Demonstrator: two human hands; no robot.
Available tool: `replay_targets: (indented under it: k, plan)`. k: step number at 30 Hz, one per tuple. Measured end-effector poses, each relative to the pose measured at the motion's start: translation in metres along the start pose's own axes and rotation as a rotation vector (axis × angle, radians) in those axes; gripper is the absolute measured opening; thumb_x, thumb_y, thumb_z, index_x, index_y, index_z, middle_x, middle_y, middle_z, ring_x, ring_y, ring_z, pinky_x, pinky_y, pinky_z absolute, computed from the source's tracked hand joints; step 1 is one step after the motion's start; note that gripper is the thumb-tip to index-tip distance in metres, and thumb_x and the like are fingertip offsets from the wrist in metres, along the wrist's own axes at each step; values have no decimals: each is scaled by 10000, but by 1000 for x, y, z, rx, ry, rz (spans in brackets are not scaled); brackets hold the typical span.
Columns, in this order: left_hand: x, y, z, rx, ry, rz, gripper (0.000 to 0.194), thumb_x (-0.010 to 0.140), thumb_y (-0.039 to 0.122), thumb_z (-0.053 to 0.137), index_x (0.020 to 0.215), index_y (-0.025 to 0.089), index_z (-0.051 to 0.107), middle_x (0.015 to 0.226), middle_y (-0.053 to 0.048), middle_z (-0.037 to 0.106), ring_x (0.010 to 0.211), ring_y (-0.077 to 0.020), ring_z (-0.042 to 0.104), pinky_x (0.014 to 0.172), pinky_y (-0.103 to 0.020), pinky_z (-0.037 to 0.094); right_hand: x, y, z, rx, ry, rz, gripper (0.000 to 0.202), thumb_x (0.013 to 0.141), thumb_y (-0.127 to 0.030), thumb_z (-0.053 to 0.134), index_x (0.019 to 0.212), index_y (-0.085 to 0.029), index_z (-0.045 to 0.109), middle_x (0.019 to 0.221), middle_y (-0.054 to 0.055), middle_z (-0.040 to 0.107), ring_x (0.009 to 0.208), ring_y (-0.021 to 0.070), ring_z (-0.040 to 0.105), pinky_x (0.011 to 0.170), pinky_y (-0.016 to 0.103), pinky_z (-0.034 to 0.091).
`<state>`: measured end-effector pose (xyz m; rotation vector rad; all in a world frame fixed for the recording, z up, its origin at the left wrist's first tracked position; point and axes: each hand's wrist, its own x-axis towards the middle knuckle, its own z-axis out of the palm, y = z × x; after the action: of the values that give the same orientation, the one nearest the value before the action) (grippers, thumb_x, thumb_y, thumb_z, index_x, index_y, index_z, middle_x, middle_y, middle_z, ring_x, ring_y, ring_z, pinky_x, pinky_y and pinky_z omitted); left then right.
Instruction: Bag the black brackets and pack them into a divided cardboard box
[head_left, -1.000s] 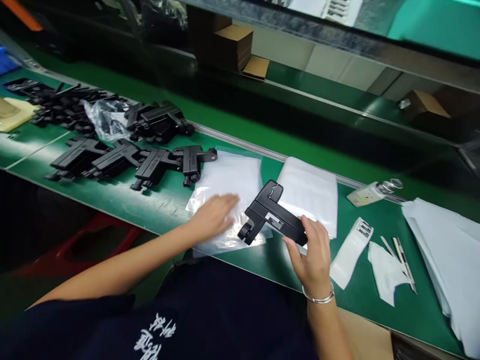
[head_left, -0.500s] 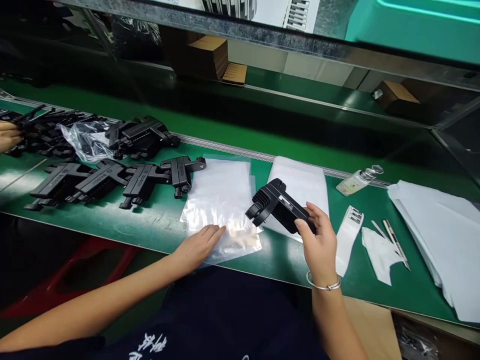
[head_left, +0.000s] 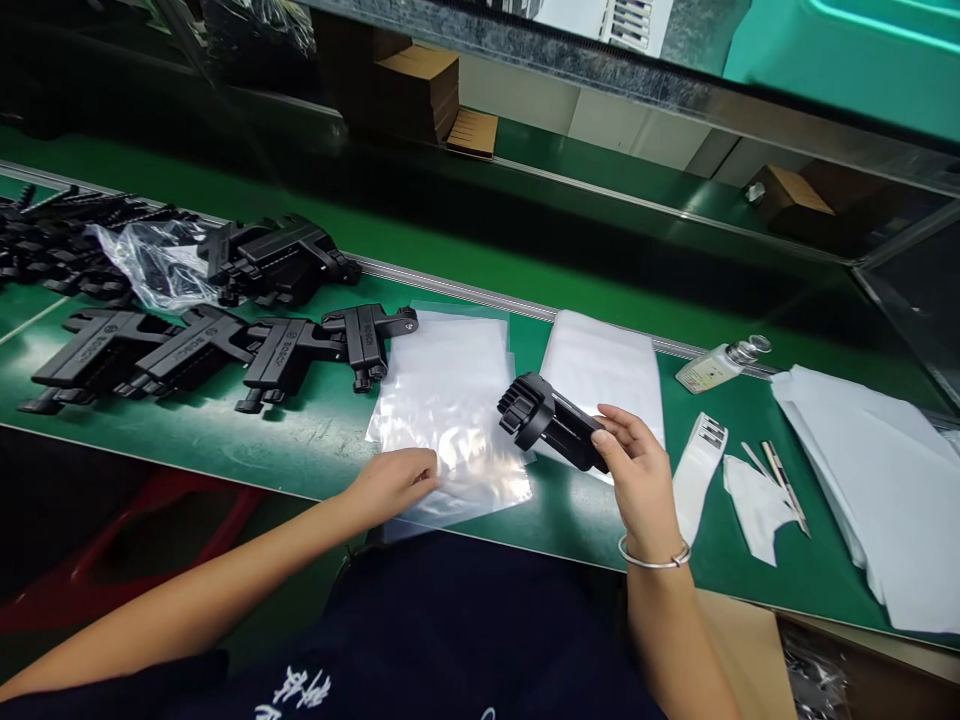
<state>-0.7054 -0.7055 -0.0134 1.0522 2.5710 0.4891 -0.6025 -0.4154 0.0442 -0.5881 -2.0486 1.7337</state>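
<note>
My right hand point(head_left: 637, 470) grips one end of a black plastic clamp-like holder point(head_left: 559, 425), raised over the bench with its ribbed end pointing left. At the lower left edge of a stack of clear plastic bags point(head_left: 450, 400), my left hand point(head_left: 394, 480) has its fingers curled in; whether it pinches a bag is hidden. Left of the bags lie several similar black holders point(head_left: 281, 355) in a row, lettering on their bodies. Behind the raised holder is a white sheet or pouch stack point(head_left: 600, 350).
A small bottle with a metal top point(head_left: 720, 365), a label strip point(head_left: 697, 470), a white scrap point(head_left: 757, 505) and a pen-like tool point(head_left: 784, 480) lie to the right. White sheets point(head_left: 877, 470) fill the far right. More black parts point(head_left: 285, 255) are heaped back left. A metal shelf edge point(head_left: 525, 70) crosses overhead.
The black holder has turned in my right hand, its ribbed end now facing me more. My left fingers have curled in from lying stretched out. Another person's hand at far left is gone from view.
</note>
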Motion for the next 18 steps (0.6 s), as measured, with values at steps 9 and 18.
replay_targets:
  k: [9, 18]
  plan:
    - [5, 2, -36, -160, 196, -71, 271, 881, 343, 415, 802, 204, 634, 823, -33, 709, 749, -186, 648, 646, -262, 471, 4, 17, -10, 54, -66, -55, 475, 755, -446, 736, 1159, -224, 624, 1084, 106, 703, 996, 248, 671, 862, 421, 566]
    - [16, 19, -11, 49, 417, 74, 273, 902, 314, 344, 929, 221, 600, 873, -42, 717, 741, -206, 679, 587, -279, 475, 10, 72, -59, 54, -27, -345, 690, 789, -739, 483, 1235, -222, 579, 992, 138, 700, 855, 268, 701, 703, 421, 581]
